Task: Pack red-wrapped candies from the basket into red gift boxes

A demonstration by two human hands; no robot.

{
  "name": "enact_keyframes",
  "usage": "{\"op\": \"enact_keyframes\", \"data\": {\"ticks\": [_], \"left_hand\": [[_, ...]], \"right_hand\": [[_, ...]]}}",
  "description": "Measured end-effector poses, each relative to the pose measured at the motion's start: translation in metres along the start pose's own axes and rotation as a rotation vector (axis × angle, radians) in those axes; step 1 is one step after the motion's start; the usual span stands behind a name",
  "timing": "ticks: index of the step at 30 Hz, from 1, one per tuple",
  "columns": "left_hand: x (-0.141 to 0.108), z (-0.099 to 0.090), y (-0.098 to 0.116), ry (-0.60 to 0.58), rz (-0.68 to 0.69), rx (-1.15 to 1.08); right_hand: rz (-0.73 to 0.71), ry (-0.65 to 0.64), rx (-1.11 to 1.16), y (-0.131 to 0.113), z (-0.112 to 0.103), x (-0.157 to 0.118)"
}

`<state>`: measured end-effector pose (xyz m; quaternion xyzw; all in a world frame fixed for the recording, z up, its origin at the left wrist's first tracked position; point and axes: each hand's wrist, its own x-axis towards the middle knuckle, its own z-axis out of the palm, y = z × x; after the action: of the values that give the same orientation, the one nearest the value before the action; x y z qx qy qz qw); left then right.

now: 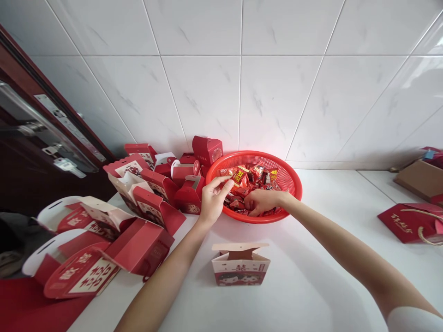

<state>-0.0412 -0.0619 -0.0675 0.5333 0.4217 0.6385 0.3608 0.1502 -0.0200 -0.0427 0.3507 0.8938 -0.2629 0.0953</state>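
Observation:
A red plastic basket with mesh sides holds many wrapped candies, mostly red, some with yellow. My left hand is at the basket's left rim, thumb and fingers pinched on a red and yellow candy packet. Inside the basket, my right hand reaches among the candies with its fingers curled down; whatever its fingertips hold is hidden. In front of the basket stands a small cream and red box, its top flaps open, with a picture of two faces on its front.
Many red and cream gift boxes, several open, crowd the left side. At the right lie a closed red box with a rope handle and a brown cardboard box. A tiled wall rises behind.

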Motion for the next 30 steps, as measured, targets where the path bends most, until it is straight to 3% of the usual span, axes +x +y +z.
{"op": "enact_keyframes", "data": {"ticks": [7,11,14,19,25,30], "left_hand": [[0.000,0.000,0.004,-0.002,0.009,0.017],[0.000,-0.001,0.004,-0.001,0.005,0.004],[0.000,-0.001,0.002,-0.003,-0.012,-0.014],[0.000,-0.001,0.001,0.004,-0.022,-0.034],[0.000,0.000,0.005,0.007,-0.024,-0.044],[-0.001,0.001,0.005,0.012,-0.023,-0.037]], "right_hand": [[0.038,0.030,-0.213,-0.018,0.008,0.021],[0.051,0.186,-0.039,-0.007,0.002,0.024],[0.148,0.293,0.064,0.001,-0.001,0.026],[0.298,0.342,0.083,0.008,0.000,0.026],[0.433,0.489,0.034,0.010,-0.004,0.020],[0.304,0.524,0.036,0.002,-0.004,0.015]]}}
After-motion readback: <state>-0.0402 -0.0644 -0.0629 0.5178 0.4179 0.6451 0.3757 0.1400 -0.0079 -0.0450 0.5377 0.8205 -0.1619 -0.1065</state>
